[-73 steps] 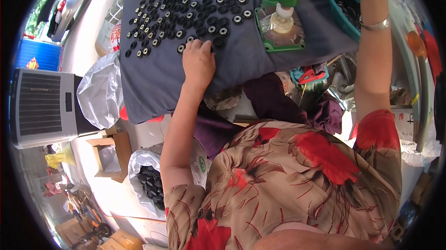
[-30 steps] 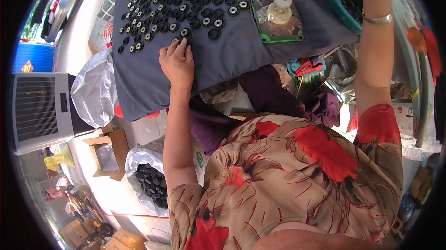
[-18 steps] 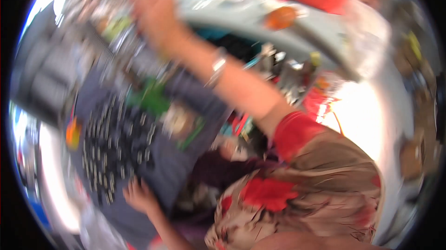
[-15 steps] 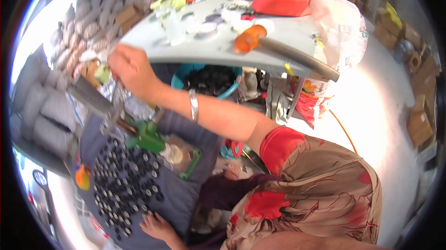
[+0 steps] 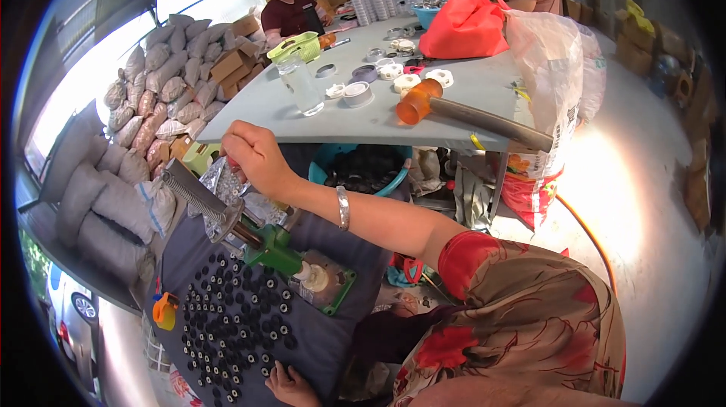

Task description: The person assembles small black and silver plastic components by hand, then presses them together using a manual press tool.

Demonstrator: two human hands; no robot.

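My right hand [image 5: 257, 156], with a silver bracelet [image 5: 343, 207] on its wrist, is closed around the red handle [image 5: 234, 166] of a green hand press [image 5: 277, 253]. A long spring [image 5: 193, 192] rises from the press at a slant. Beneath its head, a pale round part [image 5: 313, 277] sits over the base. Low in the picture, my left hand [image 5: 292, 387] rests on the dark cloth with fingers bent but apart, close to many small black rings with light centres [image 5: 234, 309]. No piece shows between its visible fingers.
An orange-headed mallet [image 5: 420, 100] lies on the grey table [image 5: 446, 123], along with a clear jar [image 5: 301, 88], white round parts and a red bag [image 5: 470, 27]. Below stands a turquoise basin [image 5: 321, 174] of black pieces. Filled sacks [image 5: 113, 206] are piled left. Two people are beyond the table.
The whole view has shifted, so the scene sits lower and further right, and is sharper. My right hand stays on the press handle; my left fingers look more bent.
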